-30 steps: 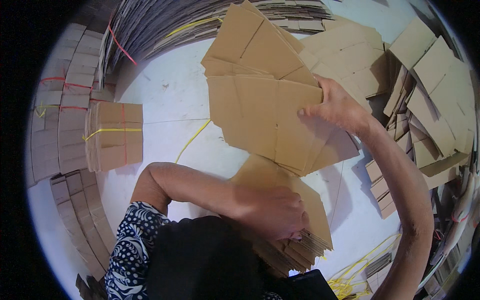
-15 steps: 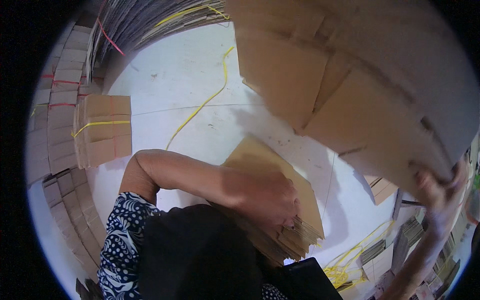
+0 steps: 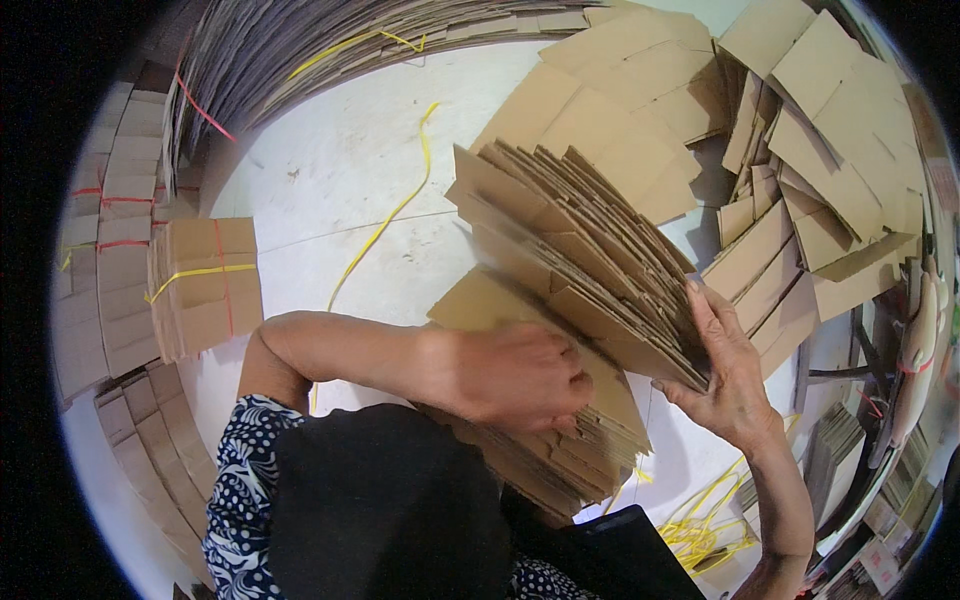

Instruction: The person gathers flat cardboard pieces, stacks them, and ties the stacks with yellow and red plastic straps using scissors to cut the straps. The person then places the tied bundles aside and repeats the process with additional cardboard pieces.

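I see my left hand point(image 3: 520, 375) lying palm-down, fingers curled, on the lap stack point(image 3: 560, 440) — a pile of flat brown cardboard blanks resting across my knees. It presses rather than grips, and I judge that it keeps the pile from sliding. My right hand point(image 3: 725, 375) is spread flat, fingers together and pointing up, against the right edge of a fanned batch point(image 3: 575, 250) of blanks that stands tilted just above the lap stack, its lower edge touching the stack's far side. The open palm props the sheets from the side, which seems to be why they stay squared at that edge while fanning out at the other. Neither hand closes around anything.

Beyond the lap stack, loose blanks point(image 3: 650, 90) lie overlapped in a heap, with more to the right of it. The floor point(image 3: 330, 170) is pale and smooth, and a yellow strap point(image 3: 385, 225) trails across it beyond and left of the stack. Well left of the stack sits a bundle point(image 3: 205, 285) tied with yellow and red straps, and past it rows of tied bundles line the wall point(image 3: 105, 240). A tangle of yellow straps point(image 3: 700, 515) lies on the floor just right of the stack, below my right wrist — the room reads as a packed cardboard workshop.
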{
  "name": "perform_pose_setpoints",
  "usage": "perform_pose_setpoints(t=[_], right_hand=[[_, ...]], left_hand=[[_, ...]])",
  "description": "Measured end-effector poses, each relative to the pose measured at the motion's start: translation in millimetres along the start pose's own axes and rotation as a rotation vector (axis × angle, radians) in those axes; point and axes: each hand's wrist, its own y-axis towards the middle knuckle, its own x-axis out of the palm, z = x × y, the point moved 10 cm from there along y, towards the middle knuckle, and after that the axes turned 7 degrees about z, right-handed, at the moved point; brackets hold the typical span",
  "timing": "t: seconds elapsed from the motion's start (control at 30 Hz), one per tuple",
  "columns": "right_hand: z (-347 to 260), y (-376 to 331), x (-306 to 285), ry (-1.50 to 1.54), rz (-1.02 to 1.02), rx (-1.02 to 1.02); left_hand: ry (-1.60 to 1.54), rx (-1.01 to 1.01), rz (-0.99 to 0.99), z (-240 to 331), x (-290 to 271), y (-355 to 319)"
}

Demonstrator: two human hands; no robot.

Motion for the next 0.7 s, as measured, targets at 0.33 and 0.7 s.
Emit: perform_pose_setpoints(t=[0.33, 0.7], right_hand=[[6.8, -10.3, 15.3, -0.168, -0.053, -0.098], [10.4, 34.1, 4.6, 0.078, 0.051, -0.04]], left_hand=[[0.404, 0.16, 0.54, 16.7, -70.1, -3.9], [0.519, 0.018, 0.287, 6.0, -32.8, 4.3]])
